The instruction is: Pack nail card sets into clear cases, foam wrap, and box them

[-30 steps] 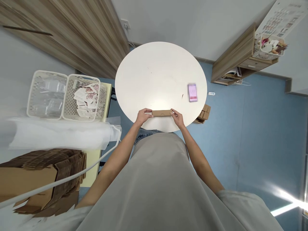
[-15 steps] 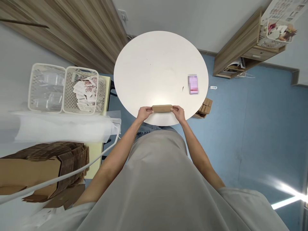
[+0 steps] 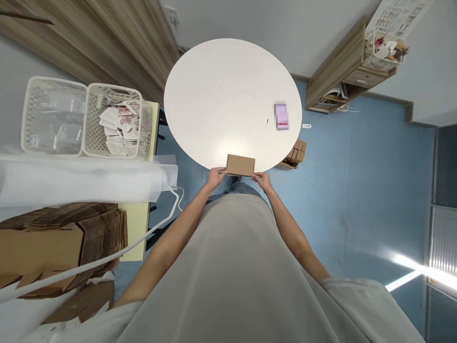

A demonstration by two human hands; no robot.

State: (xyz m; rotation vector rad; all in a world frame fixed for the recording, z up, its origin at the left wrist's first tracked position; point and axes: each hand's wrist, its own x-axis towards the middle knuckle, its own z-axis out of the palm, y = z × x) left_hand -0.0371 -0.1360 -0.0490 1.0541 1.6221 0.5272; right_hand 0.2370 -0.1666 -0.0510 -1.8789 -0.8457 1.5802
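A small brown cardboard box [image 3: 240, 165] is between my hands at the near edge of the round white table [image 3: 228, 90]. Its broad flat face shows towards me, and it looks closed. My left hand [image 3: 216, 176] pinches the box's left end. At the lower right corner, the fingers of my right hand [image 3: 262, 180] are closed on the box. Whether the box rests on the table edge or is held just over it, I cannot tell.
A pixelated pink rectangle [image 3: 281, 116] lies on the table's right. Small brown boxes [image 3: 295, 155] fill a carton below that side. To the left are white baskets [image 3: 113, 121], a clear plastic roll [image 3: 78, 181] and stacked flat cardboard [image 3: 64, 243]. A wooden cabinet [image 3: 339, 71] stands right.
The box has turned from its narrow side to its broad face and come nearer my body. Both hands have kept hold of it. The view has shifted slightly.
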